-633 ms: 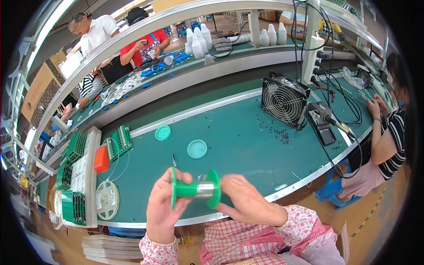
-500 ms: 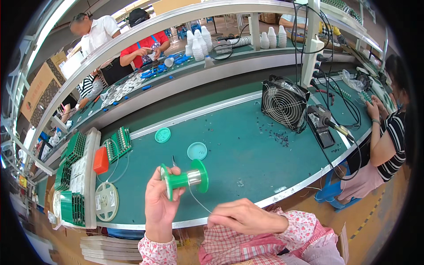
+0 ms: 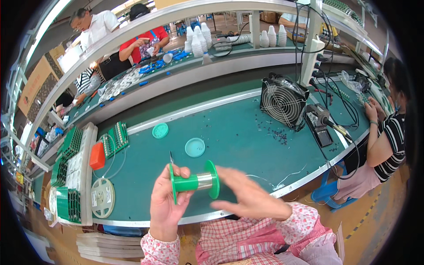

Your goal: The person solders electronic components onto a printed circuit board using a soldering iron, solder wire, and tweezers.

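Head view shows the green desk (image 3: 247, 132) carrying one fan (image 3: 282, 102) at two o'clock and two round teal lids (image 3: 194, 147), while one green spool (image 3: 194, 181) of solder wire sits low at centre, above the desk's near edge. Left hand (image 3: 165, 205) pinches its hub; right hand (image 3: 251, 198) hovers spread beside it. Likely light, rigid and slick-flanged, it is best taken by the hub.

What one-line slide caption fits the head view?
Left hand grips a green solder spool over the green workbench; right hand, fingers spread, beside its flange.
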Tool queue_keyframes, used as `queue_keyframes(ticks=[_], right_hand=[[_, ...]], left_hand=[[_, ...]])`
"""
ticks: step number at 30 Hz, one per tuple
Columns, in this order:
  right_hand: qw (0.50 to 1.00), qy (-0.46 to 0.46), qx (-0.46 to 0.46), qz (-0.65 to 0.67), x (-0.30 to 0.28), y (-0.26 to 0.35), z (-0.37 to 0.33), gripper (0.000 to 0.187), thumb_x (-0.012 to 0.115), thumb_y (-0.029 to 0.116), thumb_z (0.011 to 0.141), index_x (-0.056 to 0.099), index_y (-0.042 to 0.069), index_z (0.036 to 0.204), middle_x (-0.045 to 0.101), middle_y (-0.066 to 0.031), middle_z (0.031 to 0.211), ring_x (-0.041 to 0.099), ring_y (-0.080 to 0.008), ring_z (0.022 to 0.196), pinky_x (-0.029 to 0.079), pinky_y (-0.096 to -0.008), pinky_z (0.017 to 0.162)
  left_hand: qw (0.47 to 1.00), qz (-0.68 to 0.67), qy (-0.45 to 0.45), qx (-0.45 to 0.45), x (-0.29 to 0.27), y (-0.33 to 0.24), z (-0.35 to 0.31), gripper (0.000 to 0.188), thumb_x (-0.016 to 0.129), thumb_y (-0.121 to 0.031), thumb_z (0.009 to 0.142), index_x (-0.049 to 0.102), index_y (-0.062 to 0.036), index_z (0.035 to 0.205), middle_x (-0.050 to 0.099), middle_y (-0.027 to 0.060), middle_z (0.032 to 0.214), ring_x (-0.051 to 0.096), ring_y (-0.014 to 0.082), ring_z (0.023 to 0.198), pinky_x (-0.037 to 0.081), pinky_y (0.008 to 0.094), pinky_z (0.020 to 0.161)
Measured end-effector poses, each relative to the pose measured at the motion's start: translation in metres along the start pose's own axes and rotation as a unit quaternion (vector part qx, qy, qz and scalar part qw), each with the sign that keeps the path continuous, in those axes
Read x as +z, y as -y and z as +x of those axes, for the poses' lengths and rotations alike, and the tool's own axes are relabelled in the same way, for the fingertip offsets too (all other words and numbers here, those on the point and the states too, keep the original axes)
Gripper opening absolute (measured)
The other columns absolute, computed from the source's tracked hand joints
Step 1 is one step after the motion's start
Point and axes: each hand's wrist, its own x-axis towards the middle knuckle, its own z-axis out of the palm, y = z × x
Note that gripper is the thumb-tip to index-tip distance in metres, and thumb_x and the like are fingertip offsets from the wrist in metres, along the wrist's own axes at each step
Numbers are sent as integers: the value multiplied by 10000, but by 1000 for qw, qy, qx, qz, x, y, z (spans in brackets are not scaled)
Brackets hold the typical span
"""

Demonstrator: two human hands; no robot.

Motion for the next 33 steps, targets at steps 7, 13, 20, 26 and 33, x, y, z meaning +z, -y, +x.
queue_keyframes(ticks=[7, 13, 20, 26, 33], right_hand=[[948, 136, 74, 278, -19, 27, -9, 229, 551, 226, 967, 647, 18, 967, 653, -94, 886, 639, -210, 802, 494, -318, 710], [978, -177, 73, -85, -32, -14, 10, 122, 591, 123, 895, 658, 28, 859, 632, -111, 765, 614, -274, 651, 485, -352, 591], [975, -5, 126, 185, -70, 2, -27, 113, 603, 166, 871, 649, 74, 823, 665, -93, 808, 629, -261, 688, 501, -368, 623], [911, -69, 77, -399, -41, -55, -34, 449, 739, 185, 733, 583, 68, 1137, 585, -101, 1054, 545, -277, 1035, 429, -427, 909], [995, 72, 50, -40, 16, 13, -8, 325, 678, 173, 848, 606, 79, 1150, 629, -113, 1085, 603, -319, 981, 480, -401, 836]], left_hand=[[937, 309, -151, 66, 12, 4, 4, 143, 542, -20, 854, 482, -17, 984, 606, 114, 898, 511, 104, 541, 466, 235, 637], [995, -49, 80, -22, -2, -11, -13, 149, 465, 36, 798, 496, -23, 931, 629, 136, 868, 501, 108, 516, 457, 236, 560], [955, 247, -160, 38, -12, -20, 3, 114, 533, -63, 875, 426, -51, 912, 534, 82, 834, 461, 103, 474, 424, 230, 507], [988, -114, 44, -90, -15, -9, -9, 140, 553, -112, 904, 460, -19, 951, 566, 132, 932, 428, 72, 426, 398, 201, 437], [992, -98, -62, -51, 12, -2, -7, 164, 552, -114, 904, 501, -20, 1028, 557, 113, 998, 470, 77, 514, 440, 237, 581]])
